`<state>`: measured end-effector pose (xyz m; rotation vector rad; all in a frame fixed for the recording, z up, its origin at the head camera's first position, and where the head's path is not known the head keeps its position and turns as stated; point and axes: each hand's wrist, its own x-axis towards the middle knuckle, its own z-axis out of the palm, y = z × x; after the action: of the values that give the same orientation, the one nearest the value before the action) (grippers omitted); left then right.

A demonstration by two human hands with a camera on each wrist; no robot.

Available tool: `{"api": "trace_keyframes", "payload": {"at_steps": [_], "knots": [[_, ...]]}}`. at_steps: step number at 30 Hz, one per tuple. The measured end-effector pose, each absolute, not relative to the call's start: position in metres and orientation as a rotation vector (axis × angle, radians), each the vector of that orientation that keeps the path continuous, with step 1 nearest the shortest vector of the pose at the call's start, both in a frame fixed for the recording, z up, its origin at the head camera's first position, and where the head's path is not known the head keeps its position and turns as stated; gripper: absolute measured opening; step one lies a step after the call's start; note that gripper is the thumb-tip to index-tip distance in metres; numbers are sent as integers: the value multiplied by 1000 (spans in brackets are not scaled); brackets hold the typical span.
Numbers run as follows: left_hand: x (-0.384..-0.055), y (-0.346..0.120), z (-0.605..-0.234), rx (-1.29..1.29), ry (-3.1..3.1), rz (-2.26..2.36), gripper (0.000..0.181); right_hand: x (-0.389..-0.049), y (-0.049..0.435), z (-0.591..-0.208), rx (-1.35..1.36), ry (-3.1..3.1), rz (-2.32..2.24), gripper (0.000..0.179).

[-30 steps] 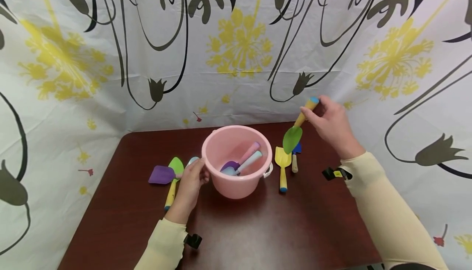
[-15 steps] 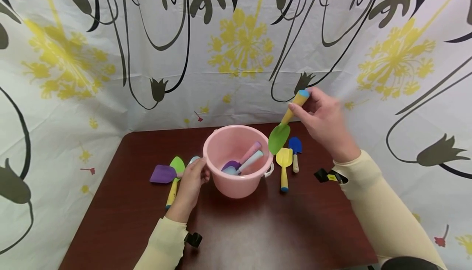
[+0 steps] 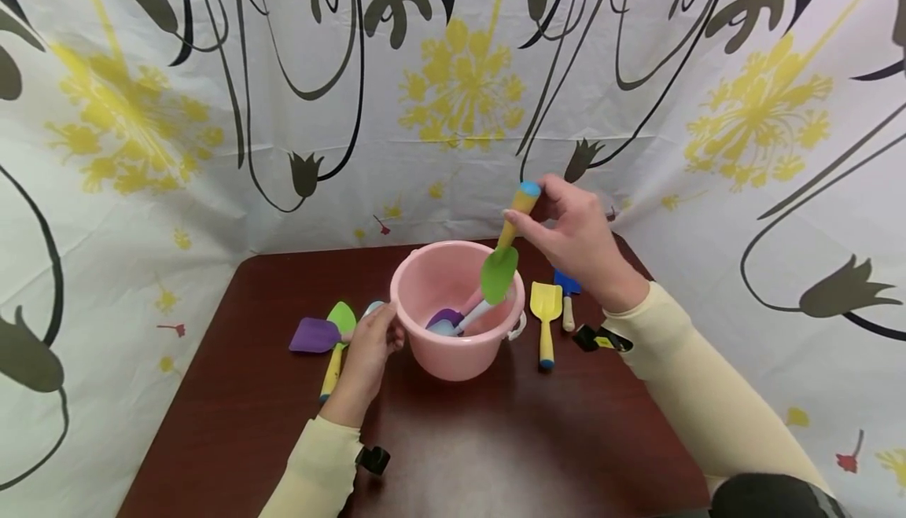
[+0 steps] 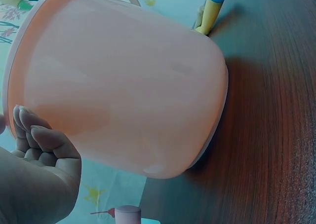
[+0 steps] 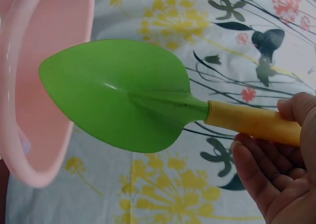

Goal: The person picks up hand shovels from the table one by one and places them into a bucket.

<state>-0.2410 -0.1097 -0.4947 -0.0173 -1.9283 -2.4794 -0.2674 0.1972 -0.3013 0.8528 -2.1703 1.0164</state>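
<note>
My right hand [image 3: 573, 231] pinches the yellow handle of a green toy trowel [image 3: 499, 274] near its blue end. The blade points down over the right side of a pink bucket [image 3: 453, 361]; in the right wrist view the blade [image 5: 118, 95] shows beside the bucket's rim [image 5: 10, 86]. My left hand [image 3: 368, 353] holds the bucket's rim on its left side, fingers [image 4: 49, 140] curled against the outer wall in the left wrist view. Inside the bucket lie a purple-bladed tool [image 3: 444, 316] and a light-blue tool [image 3: 476, 315], with a pink handle partly behind the trowel.
Right of the bucket lie a yellow toy shovel [image 3: 546, 314] and a blue one [image 3: 568, 282], partly under my right hand. On the left, a purple shovel [image 3: 314, 335] crosses a green trowel [image 3: 342, 318]. A patterned cloth [image 3: 453, 188] hangs behind the brown table [image 3: 453, 455].
My right hand has carried the green trowel leftward from above the yellow and blue shovels to over the bucket. The left hand has stayed at the rim.
</note>
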Motion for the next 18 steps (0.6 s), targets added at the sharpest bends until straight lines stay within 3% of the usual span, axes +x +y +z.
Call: {"api": "trace_keyframes", "payload": {"at_steps": [18], "knots": [[-240,-109,-494,-13,-1936,-2470,35,-288,166,-343,899,-2435,1115,26]]}}
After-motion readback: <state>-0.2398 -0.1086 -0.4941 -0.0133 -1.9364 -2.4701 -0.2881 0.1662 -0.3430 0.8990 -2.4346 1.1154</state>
